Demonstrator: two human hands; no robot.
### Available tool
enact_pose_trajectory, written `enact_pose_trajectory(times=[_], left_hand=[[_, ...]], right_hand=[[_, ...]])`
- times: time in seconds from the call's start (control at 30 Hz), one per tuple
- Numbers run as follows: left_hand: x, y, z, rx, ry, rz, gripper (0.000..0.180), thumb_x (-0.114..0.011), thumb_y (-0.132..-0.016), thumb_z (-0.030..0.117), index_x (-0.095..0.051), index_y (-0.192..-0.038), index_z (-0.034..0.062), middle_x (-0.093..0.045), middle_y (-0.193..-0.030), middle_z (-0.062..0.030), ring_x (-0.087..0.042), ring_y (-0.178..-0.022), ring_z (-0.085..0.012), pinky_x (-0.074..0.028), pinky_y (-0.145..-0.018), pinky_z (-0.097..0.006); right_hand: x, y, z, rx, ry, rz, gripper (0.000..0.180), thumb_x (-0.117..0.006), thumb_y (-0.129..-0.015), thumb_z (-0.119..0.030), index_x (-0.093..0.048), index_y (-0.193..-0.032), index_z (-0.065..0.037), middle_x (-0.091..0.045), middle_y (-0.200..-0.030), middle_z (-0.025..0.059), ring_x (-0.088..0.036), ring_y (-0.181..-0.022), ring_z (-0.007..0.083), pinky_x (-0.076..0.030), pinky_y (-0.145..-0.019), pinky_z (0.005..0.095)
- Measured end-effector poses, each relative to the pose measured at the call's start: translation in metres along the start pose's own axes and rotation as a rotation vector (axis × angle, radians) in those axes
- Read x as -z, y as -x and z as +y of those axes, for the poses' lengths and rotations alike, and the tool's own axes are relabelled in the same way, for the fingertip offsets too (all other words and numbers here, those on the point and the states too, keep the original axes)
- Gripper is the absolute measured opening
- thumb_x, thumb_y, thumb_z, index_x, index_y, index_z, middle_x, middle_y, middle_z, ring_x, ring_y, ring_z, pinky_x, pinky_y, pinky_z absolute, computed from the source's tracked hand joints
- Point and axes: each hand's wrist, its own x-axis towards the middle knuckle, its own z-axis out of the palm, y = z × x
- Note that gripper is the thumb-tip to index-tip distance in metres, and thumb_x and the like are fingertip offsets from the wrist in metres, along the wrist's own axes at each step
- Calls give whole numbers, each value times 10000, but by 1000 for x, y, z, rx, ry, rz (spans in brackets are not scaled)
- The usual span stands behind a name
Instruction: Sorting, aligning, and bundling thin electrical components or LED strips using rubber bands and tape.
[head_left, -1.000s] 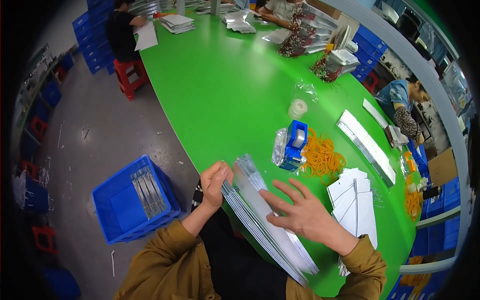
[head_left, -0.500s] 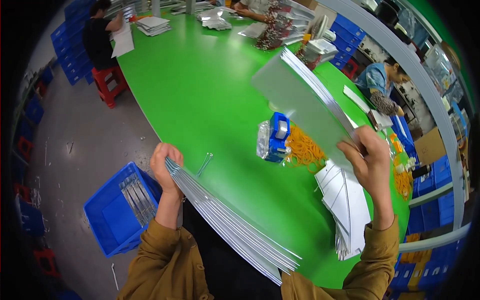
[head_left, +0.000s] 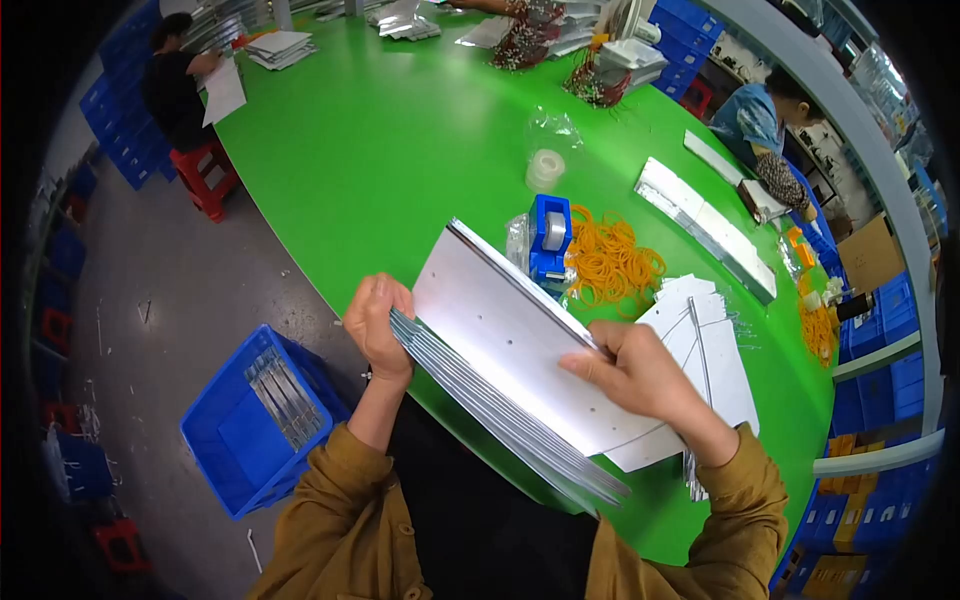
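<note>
My left hand (head_left: 378, 325) is closed round one end of a fanned bundle of thin silvery sheets (head_left: 510, 410), which slants down to the right in front of my body. My right hand (head_left: 640, 370) grips a stack of flat white panels (head_left: 500, 340) by its upper edge, thumb on the face showing to me. Small dark holes run along that white face. The panels' left end is beside my left hand, just above the fanned bundle; whether they touch I cannot tell. Behind my right wrist, more white sheets (head_left: 735, 380) lie spread on the green table (head_left: 350, 150).
Past the panels stand a blue tape dispenser (head_left: 550, 240), orange rubber bands (head_left: 615, 255) and clear tape rolls (head_left: 545, 170). A long white-and-silver stack (head_left: 705, 225) lies to the right. On the floor at left sits a blue crate (head_left: 230, 430) holding silvery strips. Co-workers sit round the table.
My right hand has brought the panels down and left, beside the fanned bundle, and their holed face has turned into view. My left hand has shifted slightly right with its bundle.
</note>
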Motion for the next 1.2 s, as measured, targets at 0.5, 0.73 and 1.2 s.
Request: enact_pose_trajectory(times=[0.5,0.73,1.2], left_hand=[[15,10,-33,59,36,-113,240,-375,-859,101,-396,-621,81,-425,-567,-62,-396,-542,-131,-335,-552,-218],[17,10,-29,58,3,-114,255,-375,-860,113,-395,-609,77,-430,-563,-65,-399,-546,-132,-330,-556,-218],[16,10,-26,37,-41,-139,264,-368,-866,131,-413,-613,68,-450,-571,-70,-403,-550,-134,-335,-570,-219]], right_hand=[[-40,9,32,353,97,-55,736,-654,-745,-458,-366,-1274,-35,-565,-856,114,-557,-753,264,-421,-650,335],[-42,7,37,398,88,-57,840,-678,-684,-520,-352,-1292,-40,-565,-910,126,-556,-802,276,-422,-692,343],[-41,5,39,361,74,-108,836,-686,-684,-498,-356,-1288,-24,-558,-926,129,-546,-790,278,-424,-691,339]])
